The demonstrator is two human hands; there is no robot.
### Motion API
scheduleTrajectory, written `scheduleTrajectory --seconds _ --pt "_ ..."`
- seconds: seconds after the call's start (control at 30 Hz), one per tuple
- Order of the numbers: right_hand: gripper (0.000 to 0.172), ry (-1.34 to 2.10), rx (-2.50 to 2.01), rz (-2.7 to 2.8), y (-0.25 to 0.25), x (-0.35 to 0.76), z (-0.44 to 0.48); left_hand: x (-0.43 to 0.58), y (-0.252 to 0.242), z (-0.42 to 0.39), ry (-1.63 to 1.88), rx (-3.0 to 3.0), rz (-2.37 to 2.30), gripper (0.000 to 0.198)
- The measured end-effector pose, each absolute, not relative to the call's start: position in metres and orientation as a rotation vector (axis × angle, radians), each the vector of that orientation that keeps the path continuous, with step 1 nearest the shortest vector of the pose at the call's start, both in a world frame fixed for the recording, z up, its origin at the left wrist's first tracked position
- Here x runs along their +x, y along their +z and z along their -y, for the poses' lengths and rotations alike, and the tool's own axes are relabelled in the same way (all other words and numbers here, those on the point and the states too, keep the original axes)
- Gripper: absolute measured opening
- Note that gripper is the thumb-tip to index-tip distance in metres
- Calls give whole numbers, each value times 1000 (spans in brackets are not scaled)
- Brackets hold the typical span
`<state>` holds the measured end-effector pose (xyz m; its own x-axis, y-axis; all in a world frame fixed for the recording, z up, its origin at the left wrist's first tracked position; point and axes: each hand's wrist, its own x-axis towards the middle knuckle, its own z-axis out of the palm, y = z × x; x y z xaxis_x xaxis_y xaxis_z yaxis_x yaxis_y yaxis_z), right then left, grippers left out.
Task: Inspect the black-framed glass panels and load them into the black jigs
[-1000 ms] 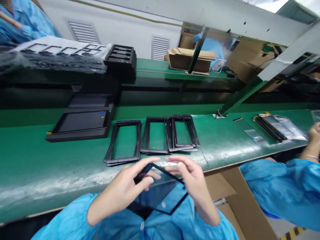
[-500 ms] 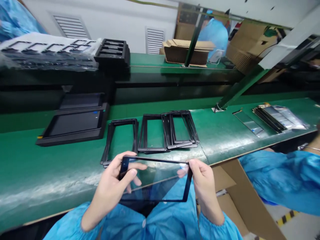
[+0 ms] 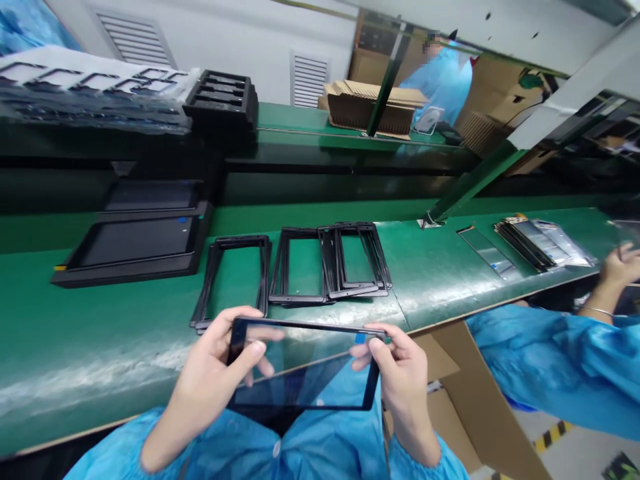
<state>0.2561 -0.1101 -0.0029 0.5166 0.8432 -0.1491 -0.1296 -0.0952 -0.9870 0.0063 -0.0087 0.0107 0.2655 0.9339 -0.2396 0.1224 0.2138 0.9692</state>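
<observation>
A glossy tablet screen [image 3: 305,373] with a black border is held level in front of my chest, above the bench's front edge. My left hand [image 3: 210,380] grips its left end, thumb on the glass. My right hand [image 3: 405,380] pinches the upper right corner, its thumb near a small blue tab [image 3: 360,339]. The glass mirrors my fingers and the blue sleeve. Just beyond it lie stacks of black rectangular frames: a left stack [image 3: 265,273], a middle stack [image 3: 300,299] and a right stack [image 3: 357,291].
At left, a black tray [image 3: 135,277] holds dark screens. Bagged frames [image 3: 100,100] and black trays [image 3: 220,100] sit on the shelf. Clear panels [image 3: 535,243] lie at right, near a slanted green post [image 3: 475,183]. A co-worker's sleeve [image 3: 555,360] and a cardboard box [image 3: 495,400] are close on my right.
My right thumb has moved from the screen's upper right edge onto its face, beside the blue tab. The view has shifted slightly. A co-worker's hand now shows at far right.
</observation>
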Motion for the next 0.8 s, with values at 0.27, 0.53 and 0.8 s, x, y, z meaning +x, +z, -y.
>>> scheduleTrajectory --seconds 0.27,0.53,0.8 --pt "36 903 -1564 715 0 253 119 12 38 -19 633 2379 -805 24" --pt "44 959 -1601 674 1 244 118 14 28 -24 541 2413 -646 27" --pt "42 1020 -1565 663 0 236 110 25 33 -16 362 2524 -681 32"
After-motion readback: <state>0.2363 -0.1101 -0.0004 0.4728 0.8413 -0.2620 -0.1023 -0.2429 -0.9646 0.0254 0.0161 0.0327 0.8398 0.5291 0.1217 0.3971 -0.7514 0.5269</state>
